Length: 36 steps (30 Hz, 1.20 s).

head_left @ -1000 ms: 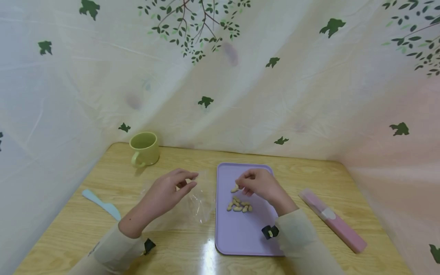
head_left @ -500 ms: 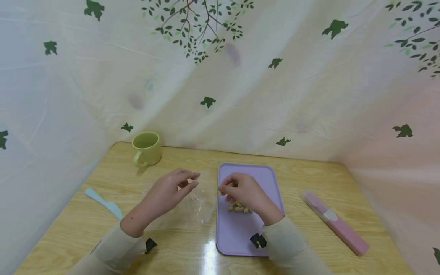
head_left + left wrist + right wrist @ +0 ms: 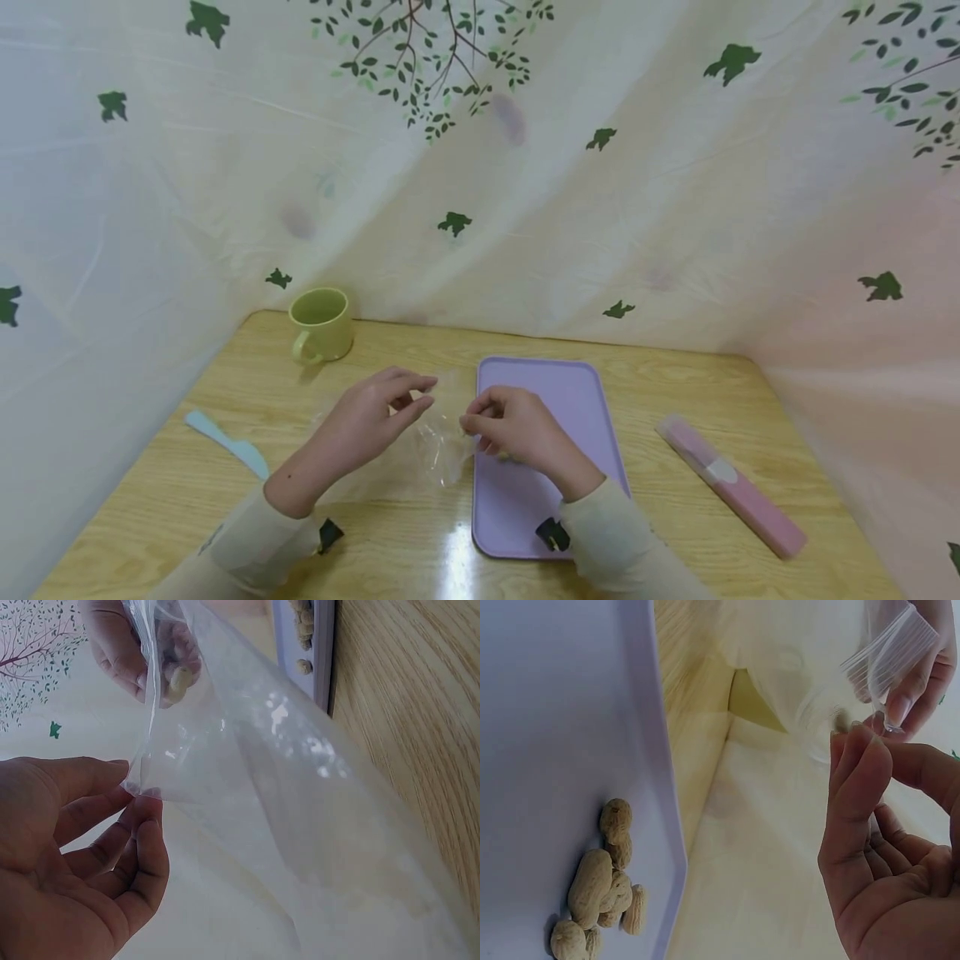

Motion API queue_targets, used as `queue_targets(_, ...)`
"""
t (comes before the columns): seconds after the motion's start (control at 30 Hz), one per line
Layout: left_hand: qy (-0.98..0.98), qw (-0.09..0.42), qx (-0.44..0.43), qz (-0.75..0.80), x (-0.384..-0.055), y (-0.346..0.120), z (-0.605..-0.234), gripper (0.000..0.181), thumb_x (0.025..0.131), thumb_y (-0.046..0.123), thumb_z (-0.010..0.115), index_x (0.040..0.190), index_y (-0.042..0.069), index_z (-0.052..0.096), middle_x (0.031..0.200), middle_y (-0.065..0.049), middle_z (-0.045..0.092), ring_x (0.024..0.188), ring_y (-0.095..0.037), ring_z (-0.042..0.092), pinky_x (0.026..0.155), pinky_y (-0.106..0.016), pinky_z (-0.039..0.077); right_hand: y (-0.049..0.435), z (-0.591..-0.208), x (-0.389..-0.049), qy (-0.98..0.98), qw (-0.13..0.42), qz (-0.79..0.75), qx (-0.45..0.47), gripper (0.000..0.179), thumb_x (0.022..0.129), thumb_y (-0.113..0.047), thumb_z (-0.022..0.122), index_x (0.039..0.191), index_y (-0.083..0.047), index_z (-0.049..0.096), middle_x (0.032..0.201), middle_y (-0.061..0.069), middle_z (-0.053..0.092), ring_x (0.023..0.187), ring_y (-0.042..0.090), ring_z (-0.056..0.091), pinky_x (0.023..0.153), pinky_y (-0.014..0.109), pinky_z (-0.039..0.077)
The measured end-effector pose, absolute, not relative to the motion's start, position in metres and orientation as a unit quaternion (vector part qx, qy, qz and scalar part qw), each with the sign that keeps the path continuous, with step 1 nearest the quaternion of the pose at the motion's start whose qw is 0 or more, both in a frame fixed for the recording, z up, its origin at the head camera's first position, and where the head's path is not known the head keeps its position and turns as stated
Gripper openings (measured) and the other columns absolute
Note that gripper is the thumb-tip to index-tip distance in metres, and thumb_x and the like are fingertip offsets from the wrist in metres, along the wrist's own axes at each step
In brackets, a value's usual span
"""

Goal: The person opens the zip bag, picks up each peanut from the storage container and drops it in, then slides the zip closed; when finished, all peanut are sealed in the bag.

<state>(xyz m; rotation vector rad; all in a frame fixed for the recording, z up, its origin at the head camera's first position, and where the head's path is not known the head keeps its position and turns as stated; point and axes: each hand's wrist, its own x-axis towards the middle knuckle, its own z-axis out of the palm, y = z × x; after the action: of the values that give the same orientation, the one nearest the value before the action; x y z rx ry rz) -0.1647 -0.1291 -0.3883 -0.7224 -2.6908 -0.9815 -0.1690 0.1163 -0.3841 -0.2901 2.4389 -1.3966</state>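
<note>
My left hand [image 3: 367, 425] pinches the rim of a clear plastic zip bag [image 3: 247, 772] between thumb and fingers, and the bag hangs above the table. My right hand [image 3: 517, 433] pinches a peanut [image 3: 178, 685] at the bag's mouth. In the left wrist view, that peanut and the fingertips show through the clear film. How far inside they are, I cannot tell. Several unshelled peanuts [image 3: 592, 885] lie in a small heap on a purple tray [image 3: 510, 521] under my right hand, which mostly hides them in the head view.
A green mug [image 3: 322, 327] stands at the back left of the wooden table [image 3: 390, 550]. To the left lies a light blue plastic knife [image 3: 228, 442]. A long pink case [image 3: 735, 487] with a clear end lies right of the tray. A patterned curtain encloses the table.
My right hand has moved left from above the tray to the bag's mouth, carrying a peanut that it picked up from the tray. The left hand stays nearly still, holding the bag.
</note>
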Motion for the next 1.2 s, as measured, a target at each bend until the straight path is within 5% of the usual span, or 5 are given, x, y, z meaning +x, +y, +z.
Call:
queue_targets(0.37, -0.910, 0.086, -0.236, -0.330, -0.165, -0.130, -0.391, 0.031, 0.104, 0.024, 0.072, 0.133, 0.016, 0.076, 0.117, 0.000, 0.077, 0.090, -0.009, 0.071, 0.071, -0.020, 0.055, 0.118, -0.387, -0.167, 0.855, 0.148, -0.486, -0.104, 0.019, 0.102, -0.027, 0.075, 0.106, -0.008, 0.074, 0.096, 0.016, 0.079, 0.068, 0.014, 0.070, 0.064, 0.041, 0.063)
queue_targets(0.9, -0.908, 0.096, -0.243, -0.326, -0.165, -0.130, -0.389, 0.030, 0.104, 0.023, 0.072, 0.133, 0.014, 0.076, 0.117, -0.004, 0.077, 0.090, -0.011, 0.072, 0.075, -0.029, 0.061, 0.159, -0.384, -0.182, 0.869, 0.116, -0.477, -0.061, 0.020, 0.103, -0.031, 0.073, 0.111, -0.012, 0.075, 0.102, 0.015, 0.078, 0.080, 0.029, 0.076, 0.077, 0.047, 0.065)
queue_targets(1.2, -0.910, 0.092, -0.243, -0.323, -0.164, -0.130, -0.388, 0.030, 0.104, 0.023, 0.072, 0.133, 0.013, 0.076, 0.116, -0.003, 0.077, 0.090, -0.010, 0.072, 0.074, -0.024, 0.058, 0.183, -0.408, -0.197, 0.880, 0.126, -0.457, -0.032, 0.023, 0.104, -0.028, 0.071, 0.112, -0.007, 0.074, 0.105, 0.017, 0.078, 0.077, 0.018, 0.073, 0.077, 0.040, 0.065)
